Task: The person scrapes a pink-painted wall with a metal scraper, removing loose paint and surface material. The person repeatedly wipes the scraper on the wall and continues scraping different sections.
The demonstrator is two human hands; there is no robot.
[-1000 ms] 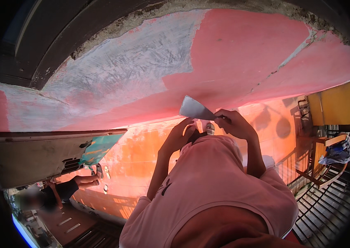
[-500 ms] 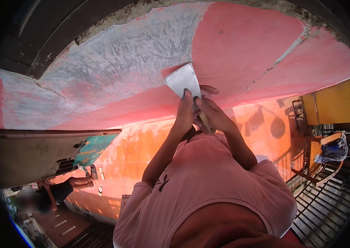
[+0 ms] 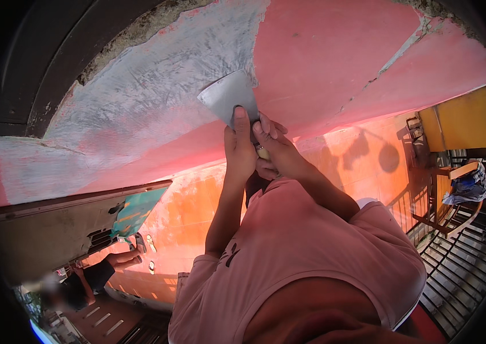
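Observation:
Both my hands grip a wide-bladed paint scraper (image 3: 230,94) against the wall (image 3: 323,63). The flared metal blade points up and to the left. My left hand (image 3: 239,148) is closed at the blade's base, its thumb pressed along the metal. Around the handle wraps my right hand (image 3: 280,150), so only a short yellowish piece of the handle shows between the hands. The blade lies over the grey, scraped-looking patch (image 3: 162,74), close to where smooth pink paint borders it on the right.
A dark frame (image 3: 48,63) edges the wall at upper left. Cracks run through the pink paint at right. A wooden chair (image 3: 465,171) with cloth stands right, beside a black barred grille (image 3: 461,275). A person (image 3: 96,276) is at lower left, near sandals on the orange tiled floor (image 3: 191,212).
The scraper and both hands have shifted left and slightly up, onto the grey patch. My right hand now covers more of the handle. The whole view has tilted a little.

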